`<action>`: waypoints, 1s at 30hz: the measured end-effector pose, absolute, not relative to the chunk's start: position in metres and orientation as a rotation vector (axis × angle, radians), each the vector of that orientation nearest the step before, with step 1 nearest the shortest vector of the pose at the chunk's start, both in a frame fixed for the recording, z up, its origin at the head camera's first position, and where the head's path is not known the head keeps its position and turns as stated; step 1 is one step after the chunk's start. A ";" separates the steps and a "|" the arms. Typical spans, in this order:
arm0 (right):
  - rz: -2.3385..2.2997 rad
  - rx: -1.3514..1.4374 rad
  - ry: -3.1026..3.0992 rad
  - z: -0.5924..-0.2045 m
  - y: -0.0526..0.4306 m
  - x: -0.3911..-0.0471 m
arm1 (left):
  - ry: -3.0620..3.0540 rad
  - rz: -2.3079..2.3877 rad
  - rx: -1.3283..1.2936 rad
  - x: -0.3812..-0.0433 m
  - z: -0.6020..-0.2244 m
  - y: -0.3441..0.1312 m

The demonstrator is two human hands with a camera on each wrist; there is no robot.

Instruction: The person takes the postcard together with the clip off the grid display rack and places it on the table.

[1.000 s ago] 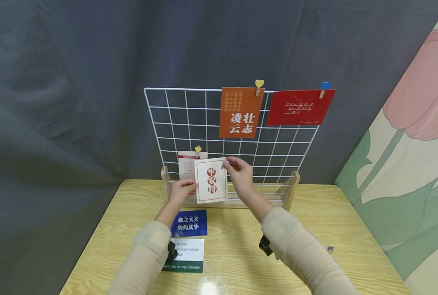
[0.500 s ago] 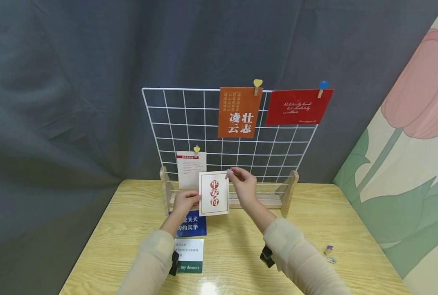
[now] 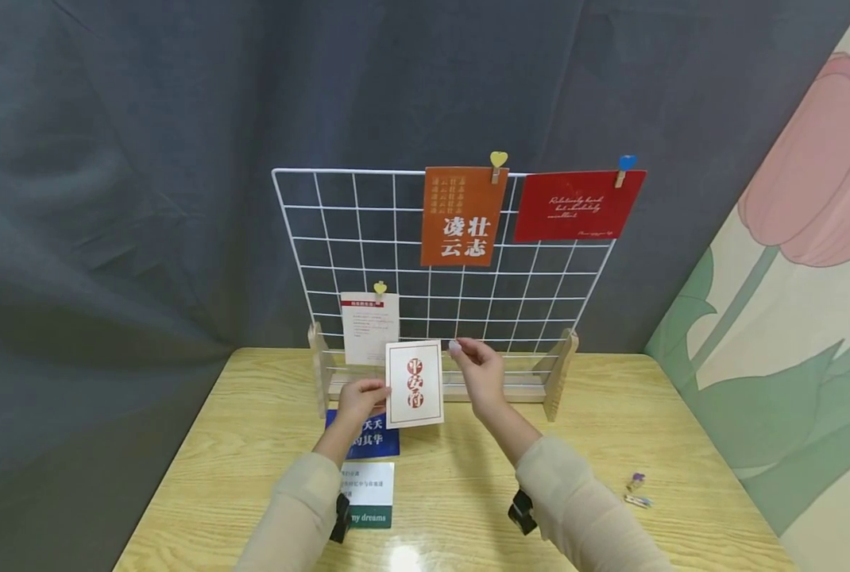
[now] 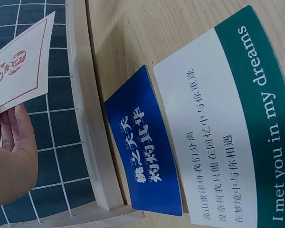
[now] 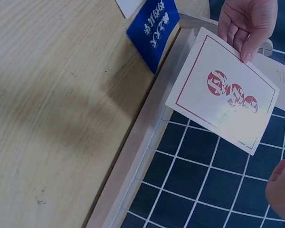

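Note:
A white card point(image 3: 414, 384) with a thin red border and red round characters is held up in front of the grid rack. My left hand point(image 3: 361, 400) pinches its left edge between thumb and fingers; in the right wrist view the thumb point(image 5: 249, 51) lies on the card's face. Just right of the card's top corner, apart from it, my right hand point(image 3: 484, 376) pinches a small pale thing point(image 3: 455, 347), apparently a clip. That hand largely hides it. Behind the card's left side, a white printed card point(image 3: 370, 327) hangs under a yellow heart clip point(image 3: 380, 288).
The white wire grid rack point(image 3: 357, 238) stands on wooden feet. An orange card point(image 3: 464, 216) and a red card point(image 3: 578, 206) hang at its top. A blue card point(image 3: 373, 441) and a green-and-white card point(image 3: 373, 494) lie on the table. Small clips point(image 3: 637, 501) lie at right.
The white card has moved down in front of the rack with my left hand. My right hand has lowered too and come away from the card's top right corner.

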State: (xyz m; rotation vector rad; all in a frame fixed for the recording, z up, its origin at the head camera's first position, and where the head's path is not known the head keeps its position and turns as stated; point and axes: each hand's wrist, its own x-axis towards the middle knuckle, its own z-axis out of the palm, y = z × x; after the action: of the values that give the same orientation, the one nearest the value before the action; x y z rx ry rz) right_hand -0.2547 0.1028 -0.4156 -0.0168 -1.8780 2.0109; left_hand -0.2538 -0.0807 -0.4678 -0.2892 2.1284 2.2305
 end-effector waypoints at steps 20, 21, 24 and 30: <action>2.009 -0.163 -1.922 -0.446 0.123 -0.241 | 2.117 2.246 -0.356 -0.255 -0.501 -0.078; 2.010 -0.175 -1.927 -0.447 0.124 -0.240 | 2.109 2.252 -0.354 -0.255 -0.502 -0.077; 2.013 -0.205 -1.930 -0.451 0.127 -0.238 | 2.104 2.259 -0.339 -0.254 -0.507 -0.076; 1.984 -0.233 -1.918 -0.462 0.134 -0.235 | 2.103 2.258 -0.342 -0.252 -0.514 -0.074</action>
State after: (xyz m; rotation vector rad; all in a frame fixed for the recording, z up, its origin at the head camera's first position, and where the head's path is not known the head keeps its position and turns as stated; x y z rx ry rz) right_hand -0.2350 0.1339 -0.4620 -0.2332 -1.9178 1.9839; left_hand -0.2524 -0.0739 -0.5141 -0.3420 2.1029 2.2576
